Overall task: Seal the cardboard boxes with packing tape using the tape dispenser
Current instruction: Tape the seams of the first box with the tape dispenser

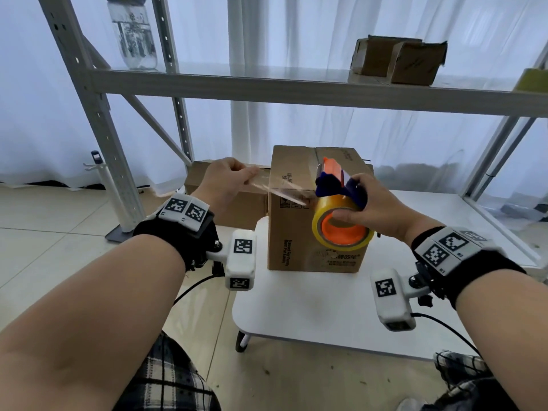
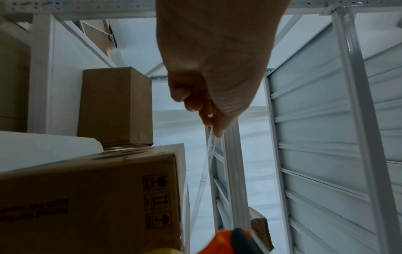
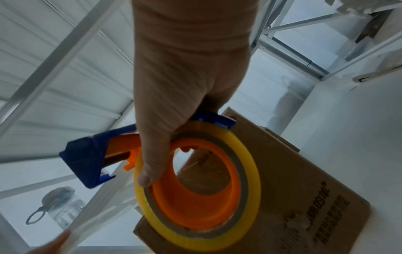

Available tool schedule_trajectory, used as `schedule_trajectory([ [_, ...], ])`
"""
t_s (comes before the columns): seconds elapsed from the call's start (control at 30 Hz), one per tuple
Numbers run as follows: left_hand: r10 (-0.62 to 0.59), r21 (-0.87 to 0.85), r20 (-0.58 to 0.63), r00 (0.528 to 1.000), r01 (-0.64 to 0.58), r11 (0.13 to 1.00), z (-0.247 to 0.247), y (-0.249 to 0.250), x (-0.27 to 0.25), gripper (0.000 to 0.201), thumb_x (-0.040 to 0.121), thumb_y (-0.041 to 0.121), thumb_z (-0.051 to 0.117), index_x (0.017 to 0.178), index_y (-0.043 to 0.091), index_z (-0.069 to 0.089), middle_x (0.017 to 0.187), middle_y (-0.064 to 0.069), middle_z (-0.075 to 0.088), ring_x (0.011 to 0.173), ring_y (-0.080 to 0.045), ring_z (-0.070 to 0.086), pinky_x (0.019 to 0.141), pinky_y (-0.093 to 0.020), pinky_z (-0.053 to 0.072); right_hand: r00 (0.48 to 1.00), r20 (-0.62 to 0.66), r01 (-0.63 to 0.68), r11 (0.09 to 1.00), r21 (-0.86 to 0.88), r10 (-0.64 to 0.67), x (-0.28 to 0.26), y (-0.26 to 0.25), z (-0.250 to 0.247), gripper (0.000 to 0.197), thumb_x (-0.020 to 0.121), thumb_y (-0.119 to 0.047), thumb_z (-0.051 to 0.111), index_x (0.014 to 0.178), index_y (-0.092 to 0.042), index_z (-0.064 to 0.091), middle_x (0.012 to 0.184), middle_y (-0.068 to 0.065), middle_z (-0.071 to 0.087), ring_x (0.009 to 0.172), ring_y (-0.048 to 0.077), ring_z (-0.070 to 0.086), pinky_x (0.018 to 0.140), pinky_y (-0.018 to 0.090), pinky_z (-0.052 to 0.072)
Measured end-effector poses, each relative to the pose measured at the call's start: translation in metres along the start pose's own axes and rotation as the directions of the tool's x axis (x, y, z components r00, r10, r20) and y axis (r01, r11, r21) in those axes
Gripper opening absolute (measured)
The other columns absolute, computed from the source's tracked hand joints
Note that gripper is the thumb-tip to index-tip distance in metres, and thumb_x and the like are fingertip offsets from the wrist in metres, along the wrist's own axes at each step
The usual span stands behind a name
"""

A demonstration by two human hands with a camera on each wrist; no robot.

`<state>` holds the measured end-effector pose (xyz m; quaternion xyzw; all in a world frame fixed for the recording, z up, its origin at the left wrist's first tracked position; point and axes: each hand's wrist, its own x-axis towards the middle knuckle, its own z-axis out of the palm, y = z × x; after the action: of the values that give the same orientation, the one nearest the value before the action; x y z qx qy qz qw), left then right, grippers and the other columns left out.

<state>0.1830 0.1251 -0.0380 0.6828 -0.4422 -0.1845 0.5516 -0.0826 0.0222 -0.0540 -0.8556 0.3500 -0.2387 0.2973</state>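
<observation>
A tall cardboard box [image 1: 292,232] stands on a low white table [image 1: 311,315]. My right hand [image 1: 367,207] grips the tape dispenser [image 1: 341,221], a blue and orange frame with a yellow roll, held in front of the box's upper right. In the right wrist view my thumb lies across the roll [image 3: 243,173] and the box [image 3: 304,197] is behind it. My left hand [image 1: 229,180] pinches the free end of a clear tape strip [image 1: 278,188], pulled out to the left across the box's front. The left wrist view shows the strip [image 2: 205,165] running down from my fingertips [image 2: 212,120] to the dispenser [image 2: 237,240].
A second cardboard box [image 1: 225,197] lies on the floor behind the table at the left. A white metal rack [image 1: 267,84] rises behind, its shelf holding a clear bottle [image 1: 133,34] and opened cartons [image 1: 397,60]. A small white stand [image 1: 115,203] is on the tiled floor.
</observation>
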Motion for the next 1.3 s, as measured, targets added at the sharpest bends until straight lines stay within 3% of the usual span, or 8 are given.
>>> schedule_trajectory([
  [0.13,0.0,-0.076,0.016,1.0,0.001,0.997,0.004,0.013,-0.003,0.022,0.088,0.023,0.066,0.071,0.013,0.056,0.064,0.002,0.054,0.054,-0.007,0.044,0.055,-0.018,0.037,0.993,0.107,-0.046,0.999,0.018,0.043,-0.002,-0.001,0.009,0.057,0.076,-0.033,0.076,0.118,-0.015,0.043,0.106,0.008,0.059,0.096,0.025,0.061,0.079,0.03,0.053],
  [0.23,-0.016,-0.095,0.021,1.0,0.018,0.995,0.006,0.019,-0.003,0.02,0.088,0.023,0.067,0.075,0.012,0.057,0.063,0.002,0.054,0.054,-0.008,0.046,0.056,-0.018,0.04,0.99,0.138,-0.004,1.0,-0.008,0.005,-0.002,-0.004,0.015,0.053,0.079,-0.03,0.075,0.117,-0.019,0.039,0.099,-0.002,0.056,0.088,0.014,0.058,0.068,0.016,0.048],
  [0.3,-0.034,-0.108,0.021,0.999,0.036,0.993,0.007,0.022,-0.003,0.017,0.088,0.023,0.067,0.08,0.01,0.059,0.065,0.0,0.057,0.054,-0.008,0.052,0.057,-0.018,0.044,0.991,0.133,0.02,1.0,0.014,-0.021,-0.002,-0.003,0.019,0.054,0.079,-0.025,0.076,0.116,-0.022,0.037,0.097,-0.009,0.054,0.085,0.008,0.056,0.066,0.013,0.044],
  [0.47,-0.114,-0.272,0.062,0.992,0.127,0.954,0.012,0.033,-0.005,0.015,0.089,0.021,0.065,0.083,0.009,0.059,0.07,-0.004,0.063,0.053,-0.009,0.063,0.057,-0.02,0.051,0.986,0.155,0.056,0.998,0.029,-0.06,0.001,0.002,0.027,0.061,0.076,-0.024,0.079,0.119,-0.024,0.036,0.104,0.002,0.058,0.093,0.02,0.06,0.078,0.03,0.052],
  [0.7,-0.1,-0.421,0.163,0.982,0.161,0.893,0.025,0.047,-0.013,0.008,0.09,0.014,0.063,0.09,0.006,0.06,0.075,-0.008,0.07,0.066,-0.014,0.069,0.064,-0.023,0.055,0.977,0.211,0.002,0.99,0.142,-0.032,0.003,0.003,0.04,0.064,0.073,-0.023,0.08,0.123,-0.022,0.039,0.111,0.004,0.059,0.099,0.02,0.061,0.082,0.028,0.054],
  [0.83,-0.089,-0.466,0.178,0.98,0.164,0.869,0.027,0.052,-0.015,0.009,0.09,0.011,0.063,0.083,0.008,0.058,0.066,-0.004,0.069,0.062,-0.013,0.068,0.06,-0.021,0.052,0.96,0.28,-0.13,0.909,0.395,0.016,0.002,0.006,0.041,0.068,0.064,-0.019,0.079,0.124,-0.021,0.047,0.12,0.012,0.061,0.11,0.026,0.06,0.095,0.039,0.051],
  [1.07,-0.056,-0.467,0.162,0.985,0.126,0.875,0.031,0.062,-0.018,0.007,0.09,0.011,0.062,0.087,0.007,0.057,0.072,-0.006,0.069,0.059,-0.012,0.066,0.057,-0.02,0.051,0.943,0.333,-0.214,0.802,0.557,0.02,0.004,0.011,0.042,0.067,0.069,-0.004,0.073,0.127,-0.028,0.048,0.118,0.006,0.065,0.107,0.022,0.064,0.091,0.033,0.053],
  [1.3,-0.045,-0.422,0.131,0.99,0.097,0.902,0.038,0.057,-0.017,0.007,0.091,0.012,0.062,0.086,0.008,0.058,0.075,-0.006,0.069,0.056,-0.009,0.066,0.053,-0.017,0.051,0.893,0.444,-0.316,0.805,0.503,0.073,0.012,0.016,0.051,0.083,0.063,-0.022,0.084,0.135,-0.02,0.044,0.124,0.011,0.062,0.113,0.029,0.061,0.101,0.048,0.046],
])
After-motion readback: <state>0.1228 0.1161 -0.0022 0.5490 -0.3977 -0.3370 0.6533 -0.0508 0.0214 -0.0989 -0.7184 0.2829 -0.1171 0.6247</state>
